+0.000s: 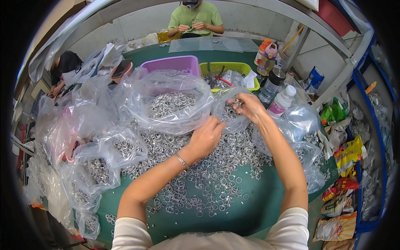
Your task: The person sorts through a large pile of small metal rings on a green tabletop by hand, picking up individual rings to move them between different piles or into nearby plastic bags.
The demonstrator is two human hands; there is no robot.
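Note:
Silvery metal rings [216,175] lie heaped and scattered across the green table in front of me. My left hand [207,138] is closed, its fingertips pinching the near rim of a small clear plastic bag [235,125]. At that bag's mouth, my right hand [249,107] has its fingers curled around a few rings. More rings show inside the small bag, below those fingers. Left of it stands a large open clear bag [141,110] with a pile of rings inside, its rim folded outward.
Behind the bags sit a purple basin [191,62] and a green tray [223,66] with tools. Bottles, including a white one [283,100], stand at right. Ring-filled bags [100,171] crowd the left. Another person [196,21] works across the table; a second person [66,66] is far left.

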